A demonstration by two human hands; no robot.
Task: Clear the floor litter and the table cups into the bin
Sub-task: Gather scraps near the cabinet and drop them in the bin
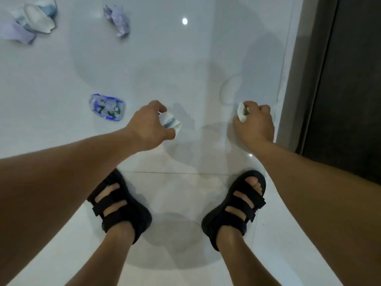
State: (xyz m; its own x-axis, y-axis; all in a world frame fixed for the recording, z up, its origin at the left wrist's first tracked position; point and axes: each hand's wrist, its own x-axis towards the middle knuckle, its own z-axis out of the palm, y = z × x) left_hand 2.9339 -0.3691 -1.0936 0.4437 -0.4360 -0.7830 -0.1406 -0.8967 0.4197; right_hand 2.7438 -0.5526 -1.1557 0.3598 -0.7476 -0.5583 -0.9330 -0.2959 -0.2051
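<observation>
My left hand (pixel 149 124) is closed around a crumpled white and blue paper wad (pixel 171 122), held low over the white tiled floor. My right hand (pixel 254 122) grips a small crumpled white scrap (pixel 241 112) near the dark wall. On the floor to the left lies a blue and white crushed wrapper (pixel 106 107). Farther away rest a crumpled lilac paper ball (pixel 118 20) and, at the top left corner, a crushed paper cup with lilac paper (pixel 35 21). No bin or table is in view.
My two feet in black strap sandals (pixel 121 205) stand on the glossy white tiles (pixel 185 65) below the hands. A dark wall or door panel (pixel 346 89) runs down the right side. A ceiling light reflects on the floor (pixel 184 21).
</observation>
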